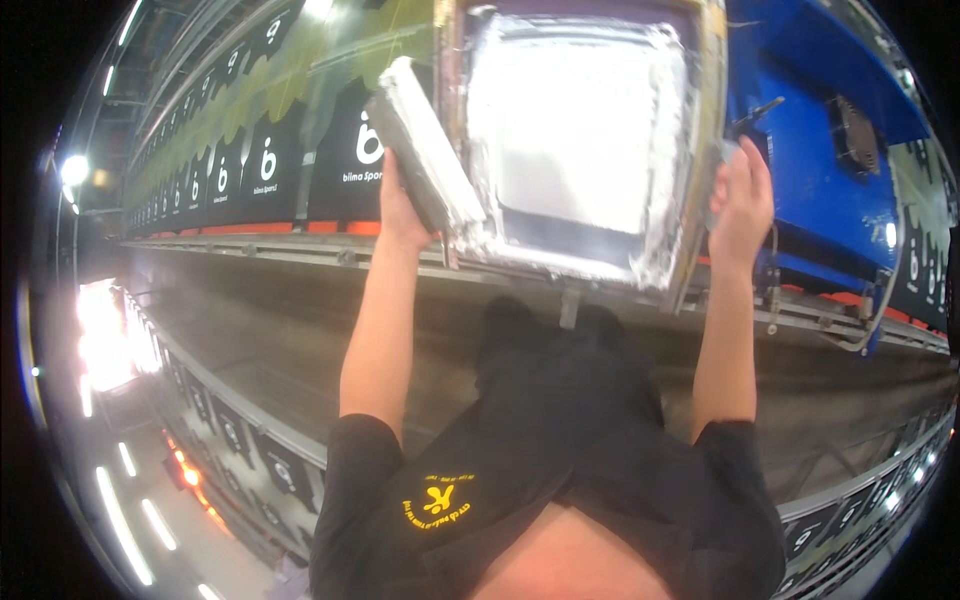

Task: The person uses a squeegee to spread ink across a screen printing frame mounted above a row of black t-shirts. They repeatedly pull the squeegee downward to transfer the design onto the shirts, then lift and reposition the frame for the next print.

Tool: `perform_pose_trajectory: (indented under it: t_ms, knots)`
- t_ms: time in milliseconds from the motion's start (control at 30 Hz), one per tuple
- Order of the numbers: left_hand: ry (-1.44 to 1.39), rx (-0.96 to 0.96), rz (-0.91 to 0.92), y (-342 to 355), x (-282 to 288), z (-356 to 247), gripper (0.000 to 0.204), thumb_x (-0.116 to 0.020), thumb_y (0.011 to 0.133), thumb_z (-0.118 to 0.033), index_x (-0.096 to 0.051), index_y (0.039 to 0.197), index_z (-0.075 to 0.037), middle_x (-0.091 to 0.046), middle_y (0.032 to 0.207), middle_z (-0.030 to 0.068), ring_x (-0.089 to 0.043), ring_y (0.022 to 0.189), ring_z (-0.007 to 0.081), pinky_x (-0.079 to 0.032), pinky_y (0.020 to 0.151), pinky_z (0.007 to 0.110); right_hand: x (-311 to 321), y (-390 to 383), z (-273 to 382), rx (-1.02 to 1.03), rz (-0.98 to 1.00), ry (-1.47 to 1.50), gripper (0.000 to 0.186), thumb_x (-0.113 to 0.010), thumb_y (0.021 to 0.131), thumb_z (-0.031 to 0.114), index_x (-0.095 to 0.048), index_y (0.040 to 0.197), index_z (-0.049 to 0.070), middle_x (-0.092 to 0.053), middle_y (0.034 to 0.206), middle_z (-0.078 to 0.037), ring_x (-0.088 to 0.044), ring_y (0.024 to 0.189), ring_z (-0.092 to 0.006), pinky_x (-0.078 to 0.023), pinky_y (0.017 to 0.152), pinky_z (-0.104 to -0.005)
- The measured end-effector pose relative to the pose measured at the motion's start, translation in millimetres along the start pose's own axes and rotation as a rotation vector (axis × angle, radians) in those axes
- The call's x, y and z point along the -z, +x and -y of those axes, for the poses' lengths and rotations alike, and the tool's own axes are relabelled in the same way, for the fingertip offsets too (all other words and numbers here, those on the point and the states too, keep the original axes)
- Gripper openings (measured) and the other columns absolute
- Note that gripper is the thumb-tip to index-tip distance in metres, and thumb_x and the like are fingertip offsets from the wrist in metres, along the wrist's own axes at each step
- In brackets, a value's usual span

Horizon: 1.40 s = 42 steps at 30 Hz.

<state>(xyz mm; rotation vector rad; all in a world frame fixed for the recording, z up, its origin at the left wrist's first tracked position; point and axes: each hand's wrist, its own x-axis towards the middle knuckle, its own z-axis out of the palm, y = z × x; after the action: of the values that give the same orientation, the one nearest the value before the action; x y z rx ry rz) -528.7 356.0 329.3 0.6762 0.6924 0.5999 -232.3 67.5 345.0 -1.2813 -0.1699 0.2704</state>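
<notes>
On my feed, a white-smeared framed screen fills top centre. At its left slants a white-edged bar, my left hand clamped on it. My right hand curls by the screen's right edge, grip unclear. I judge this bar-handling; the next move calls for steadiness.

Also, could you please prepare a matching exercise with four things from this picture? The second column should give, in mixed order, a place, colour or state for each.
Things
1. long bar
2. rectangular frame
3. large housing
4. flat printed pieces

Descriptions
A. blue, beyond the right hand
B. black with white prints, in rows
C. held in the left hand
D. bright white over most of its inside

Pairs: 1-C, 2-D, 3-A, 4-B
</notes>
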Motion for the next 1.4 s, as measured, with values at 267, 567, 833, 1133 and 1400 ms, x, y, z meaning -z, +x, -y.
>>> perform_pose_trajectory:
  t_ms: [267,567,833,1133,1400]
  knots:
    - [0.063,0.066,-0.211,31.9,32.9,2.0,0.073,-0.038,0.104,-0.068,-0.048,0.152,-0.014,-0.062,0.141,0.0074,-0.061,0.129,0.0292,-0.049,0.108,0.050,-21.5,36.9,-82.9,-0.010,0.011,-0.200,0.040,-0.070,0.102,0.024,-0.064,0.132,-0.002,-0.062,0.082,0.001,-0.053,0.070,-0.0042,-0.040,0.059,-0.0212]
    - [0.166,0.160,-0.189,56.6,38.9,27.4,0.071,-0.043,0.105,-0.065,-0.048,0.152,-0.013,-0.061,0.144,0.0085,-0.059,0.131,0.0286,-0.049,0.108,0.049,1.3,50.0,-151.9,-0.034,-0.120,-0.270,0.033,-0.073,0.100,0.025,-0.071,0.123,0.001,-0.059,0.073,0.006,-0.045,0.062,-0.0020,-0.035,0.054,-0.0228]
    - [0.341,0.177,-0.342,22.5,25.2,-24.7,0.073,-0.045,0.106,-0.061,-0.043,0.154,-0.006,-0.057,0.146,0.0131,-0.057,0.133,0.0312,-0.049,0.110,0.050,-28.4,25.6,-148.2,-0.073,-0.075,-0.441,0.038,-0.072,0.100,0.029,-0.069,0.128,0.003,-0.065,0.090,0.001,-0.054,0.075,-0.0061,-0.046,0.070,-0.0245]
    - [1.038,-0.048,-0.335,-6.1,24.8,-45.4,0.045,-0.074,0.095,-0.026,-0.066,0.125,0.006,-0.076,0.111,0.0158,-0.073,0.097,0.0257,-0.056,0.089,0.036,-45.5,22.3,-162.7,-0.080,-0.092,-0.748,0.049,-0.069,0.093,0.046,-0.067,0.131,0.015,-0.077,0.093,-0.011,-0.074,0.087,-0.0265,-0.056,0.083,-0.0396]
    - [1.844,-0.091,-0.439,-4.0,6.0,-10.9,0.048,-0.069,0.094,-0.038,-0.068,0.119,0.003,-0.076,0.100,0.0237,-0.073,0.100,0.0407,-0.054,0.092,0.046,-48.0,20.4,-160.8,-0.120,-0.056,-0.768,0.048,-0.069,0.093,0.043,-0.065,0.132,0.016,-0.076,0.087,-0.011,-0.074,0.082,-0.0277,-0.056,0.080,-0.0411]
